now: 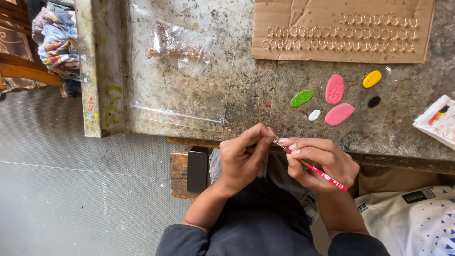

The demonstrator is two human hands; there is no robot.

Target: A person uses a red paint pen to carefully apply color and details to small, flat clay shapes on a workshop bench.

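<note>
Right hand (318,163) gripped a red craft tool (316,170), its tip just below the paint-stained table edge (246,135). Left hand (244,159) pinched closed at that tip; what it held could not be told. Pink clay ovals (334,89) lay above on the table.

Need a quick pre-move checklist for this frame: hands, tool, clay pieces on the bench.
1. Red pen-like tool gripped in right hand: ok.
2. Tool tip meeting left hand fingers: ok.
3. What the left fingers pinch: cannot tell, too small.
4. Flat clay pieces, two pink ovals, green leaf shape, yellow oval, lying apart on the bench: ok.
5. Brown cardboard sheet with rows of small rings lying flat: ok.
6. Black phone resting at the stool edge: not ok.
</note>
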